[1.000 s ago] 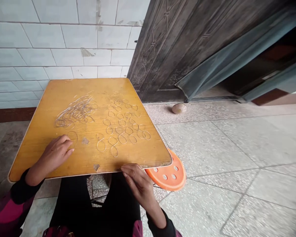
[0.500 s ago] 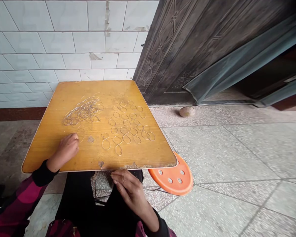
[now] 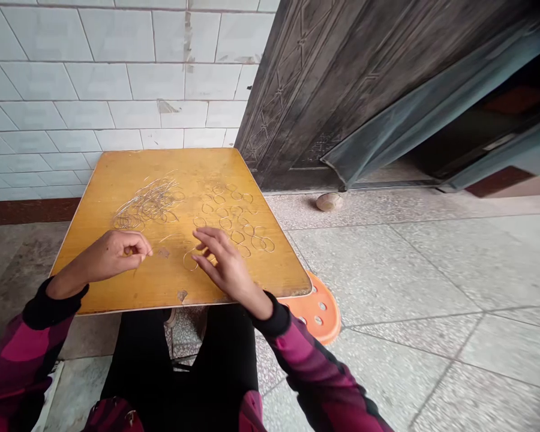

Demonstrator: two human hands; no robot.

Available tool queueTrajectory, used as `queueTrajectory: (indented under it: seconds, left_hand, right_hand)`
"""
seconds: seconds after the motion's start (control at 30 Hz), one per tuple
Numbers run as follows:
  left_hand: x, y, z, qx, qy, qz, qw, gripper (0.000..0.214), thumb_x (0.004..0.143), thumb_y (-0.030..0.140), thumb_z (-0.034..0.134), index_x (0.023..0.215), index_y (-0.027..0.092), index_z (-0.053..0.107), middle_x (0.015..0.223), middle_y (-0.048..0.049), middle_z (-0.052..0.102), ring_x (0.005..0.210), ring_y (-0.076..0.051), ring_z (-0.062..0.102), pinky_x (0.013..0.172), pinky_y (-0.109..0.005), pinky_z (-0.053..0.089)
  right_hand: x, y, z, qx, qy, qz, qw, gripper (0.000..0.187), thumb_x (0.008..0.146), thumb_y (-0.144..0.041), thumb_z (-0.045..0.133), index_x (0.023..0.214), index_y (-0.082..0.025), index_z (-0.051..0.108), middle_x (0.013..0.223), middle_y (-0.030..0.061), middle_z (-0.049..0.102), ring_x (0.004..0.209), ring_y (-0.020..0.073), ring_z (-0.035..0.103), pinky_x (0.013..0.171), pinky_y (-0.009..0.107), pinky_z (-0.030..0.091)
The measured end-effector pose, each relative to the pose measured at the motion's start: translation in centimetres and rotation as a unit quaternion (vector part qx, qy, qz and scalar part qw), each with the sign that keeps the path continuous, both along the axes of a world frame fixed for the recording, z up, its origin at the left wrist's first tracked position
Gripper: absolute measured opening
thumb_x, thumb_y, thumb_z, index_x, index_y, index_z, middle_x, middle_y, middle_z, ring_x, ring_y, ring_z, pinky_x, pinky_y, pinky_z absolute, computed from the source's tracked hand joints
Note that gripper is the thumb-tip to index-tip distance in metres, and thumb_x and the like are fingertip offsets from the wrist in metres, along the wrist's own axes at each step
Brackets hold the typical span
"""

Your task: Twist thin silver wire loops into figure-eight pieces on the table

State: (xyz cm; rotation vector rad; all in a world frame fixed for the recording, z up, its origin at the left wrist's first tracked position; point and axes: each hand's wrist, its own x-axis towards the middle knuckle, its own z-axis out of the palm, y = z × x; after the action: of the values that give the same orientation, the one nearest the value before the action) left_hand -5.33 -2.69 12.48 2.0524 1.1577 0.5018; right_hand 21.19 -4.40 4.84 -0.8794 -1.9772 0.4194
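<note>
A small yellow wooden table [image 3: 117,174] stands in front of me. A tangled pile of thin wire rings [image 3: 146,204] lies on its left half. Several wire pieces bent into figure-eights [image 3: 234,219] are laid out in rows on its right half. My left hand [image 3: 112,255] hovers over the table near the front left, its fingers pinched on a thin wire ring [image 3: 137,255]. My right hand [image 3: 222,261] lies over the nearest figure-eights, fingers stretched out and apart, holding nothing.
An orange plastic stool [image 3: 317,309] with holes sits under the table's front right corner. A white tiled wall [image 3: 94,90] is behind the table. A dark carved wooden door [image 3: 342,78] stands to the right. A stone [image 3: 328,201] lies on the terrazzo floor.
My right hand has come up from below the table's front edge onto the figure-eights. My left hand has lifted slightly and pinched a wire ring.
</note>
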Motion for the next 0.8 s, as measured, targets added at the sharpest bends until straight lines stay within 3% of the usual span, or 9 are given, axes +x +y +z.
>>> queueTrajectory:
  seconds: [0.07,0.13,0.27,0.33,0.43,0.53,0.67,0.73,0.8]
  left_hand:
    - [1.4,-0.1,0.1,-0.081,-0.089,0.007,0.993,0.008,0.071,0.02,0.058,0.064,0.017,0.06,0.081,-0.0036,0.07,0.068,-0.013,0.059,0.065,-0.024,0.044]
    - [2.6,-0.2,-0.5,-0.174,-0.199,0.025,0.964,0.009,0.073,0.021,0.059,0.067,0.015,0.062,0.072,-0.0025,0.067,0.057,-0.009,0.054,0.06,-0.022,0.043]
    - [4.7,0.0,-2.2,-0.363,-0.393,0.045,0.844,0.009,0.069,0.021,0.065,0.067,0.014,0.06,0.067,-0.0025,0.065,0.046,-0.005,0.049,0.048,-0.018,0.037]
    - [5.6,0.2,-2.6,-0.413,-0.448,0.06,0.79,0.009,0.067,0.018,0.067,0.068,0.014,0.059,0.064,-0.0014,0.063,0.045,-0.005,0.049,0.046,-0.017,0.038]
    - [6.9,0.7,-2.8,-0.435,-0.492,0.091,0.749,0.011,0.067,0.015,0.069,0.07,0.013,0.058,0.064,-0.0012,0.062,0.048,-0.005,0.052,0.048,-0.016,0.041]
    - [7.5,1.4,-3.2,-0.368,-0.507,0.117,0.771,0.013,0.071,0.021,0.069,0.071,0.014,0.058,0.067,-0.0017,0.063,0.051,-0.006,0.053,0.048,-0.016,0.042]
    - [7.8,2.5,-5.0,-0.138,-0.499,0.22,0.827,0.018,0.069,0.023,0.073,0.077,0.014,0.059,0.068,0.0011,0.061,0.052,-0.006,0.052,0.045,-0.015,0.039]
    - [7.9,2.9,-6.1,-0.125,-0.477,0.243,0.835,0.024,0.068,0.029,0.074,0.08,0.015,0.06,0.072,0.0008,0.061,0.052,-0.006,0.052,0.043,-0.017,0.04]
    - [8.3,3.1,-7.2,-0.151,-0.456,0.226,0.847,0.03,0.068,0.035,0.075,0.084,0.014,0.062,0.076,-0.0012,0.063,0.054,-0.008,0.055,0.043,-0.018,0.042]
  right_hand:
    - [-1.0,1.5,0.3,0.036,-0.047,-0.019,0.998,0.049,0.091,-0.027,0.056,0.138,-0.022,0.042,0.133,0.0166,0.047,0.101,0.0215,0.061,0.079,0.037,0.059]
    - [-1.6,2.2,0.1,0.063,-0.081,-0.031,0.994,0.055,0.09,-0.033,0.058,0.14,-0.021,0.04,0.132,0.0172,0.048,0.108,0.0254,0.059,0.084,0.041,0.057]
    - [-2.1,2.3,-0.8,0.069,-0.078,-0.064,0.992,0.043,0.095,-0.031,0.049,0.135,-0.015,0.046,0.12,0.0177,0.059,0.098,0.0221,0.065,0.08,0.036,0.058]
    - [-2.1,2.3,-1.2,0.065,-0.071,-0.079,0.992,0.037,0.096,-0.027,0.046,0.13,-0.015,0.052,0.119,0.0175,0.062,0.1,0.0218,0.066,0.083,0.035,0.057]
    - [-1.9,3.1,-1.5,0.033,-0.057,-0.088,0.994,0.029,0.096,-0.023,0.044,0.116,-0.014,0.062,0.108,0.0153,0.069,0.096,0.0206,0.068,0.084,0.033,0.056]
    - [-1.4,4.7,-1.3,-0.07,-0.001,-0.067,0.995,0.028,0.095,-0.026,0.044,0.107,-0.013,0.066,0.085,0.0098,0.072,0.07,0.0154,0.07,0.07,0.028,0.057]
    - [-0.7,7.2,-0.9,-0.245,0.115,-0.012,0.962,0.034,0.094,-0.036,0.044,0.1,-0.011,0.066,0.074,0.0064,0.07,0.055,0.0129,0.067,0.051,0.023,0.054]
    - [-0.6,7.9,-0.8,-0.263,0.108,-0.017,0.959,0.034,0.093,-0.035,0.045,0.099,-0.011,0.067,0.07,0.0052,0.069,0.052,0.0127,0.066,0.049,0.022,0.051]
    - [-0.7,8.3,-0.7,-0.225,0.053,-0.044,0.972,0.031,0.093,-0.032,0.045,0.099,-0.011,0.068,0.067,0.004,0.068,0.049,0.0113,0.064,0.05,0.021,0.049]
